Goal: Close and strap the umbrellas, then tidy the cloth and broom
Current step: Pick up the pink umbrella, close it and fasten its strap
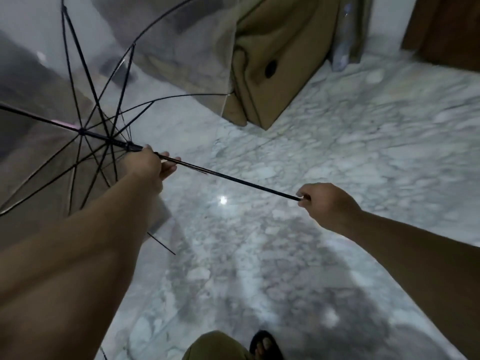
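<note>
Two hands: both held the umbrella (78, 100)
Left hand (146, 162): curled around the shaft (233, 178)
Right hand (327, 203): gripped the handle end

1. The left arm (85, 245) reaches forward and up from the lower left, bare to the wrist, ending at the umbrella shaft (228, 178).
2. The left hand (150, 165) is curled round the shaft just below the runner, back of the hand toward the camera, fingertips showing on the shaft's far side.
3. The right arm (415, 258) comes in from the lower right, forearm bare, wrist bent slightly toward the shaft.
4. The right hand (324, 203) grips the shaft's near end, fingers closed over it, well apart from the left hand along the shaft.
5. A sandalled foot (265, 345) and a knee (215, 345) show far below the shaft.
</note>
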